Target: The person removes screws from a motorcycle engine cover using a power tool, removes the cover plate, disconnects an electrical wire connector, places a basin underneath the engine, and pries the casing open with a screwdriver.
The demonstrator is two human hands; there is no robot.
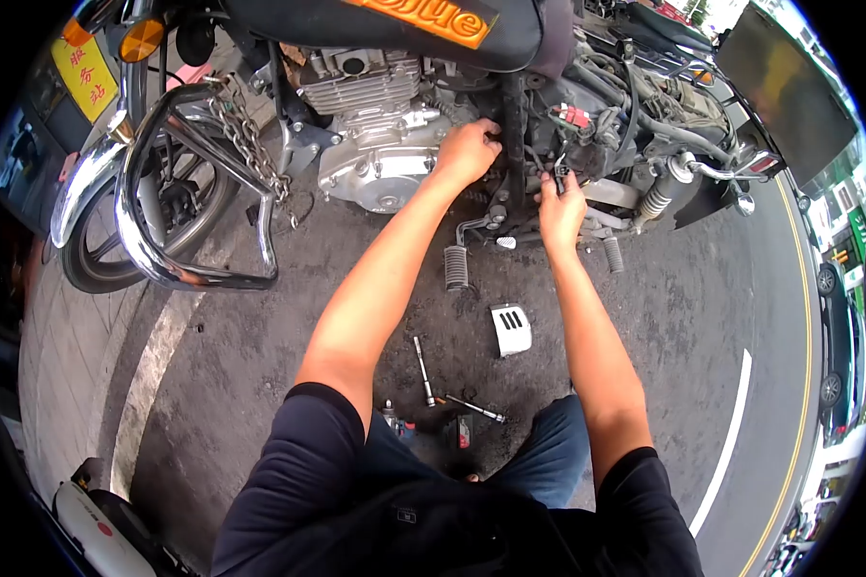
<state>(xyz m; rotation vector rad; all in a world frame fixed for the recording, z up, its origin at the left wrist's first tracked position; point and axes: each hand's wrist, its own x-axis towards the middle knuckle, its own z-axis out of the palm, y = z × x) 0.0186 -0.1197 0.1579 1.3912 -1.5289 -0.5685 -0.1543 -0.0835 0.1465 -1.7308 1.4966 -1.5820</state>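
A motorcycle with a silver finned engine (380,183) stands across the top of the head view. My left hand (469,154) is at the rear edge of the engine, by the black frame tube (515,135). Its fingers are curled, and whatever they hold is hidden. To the right of that tube, my right hand (562,207) is raised with thumb and fingers closed round a small dark part (563,173) among the cables. Just above it sits a red connector (574,117). Below the hands are the ribbed footrest (456,267) and a pedal pad (506,243).
A white slotted cover (512,330) lies on the asphalt. Nearer me are two ratchet-like tools (423,370) (476,409) and a small red-and-black item (464,432). At left are the chrome crash bar (130,226), a chain (246,130) and the front wheel (97,264).
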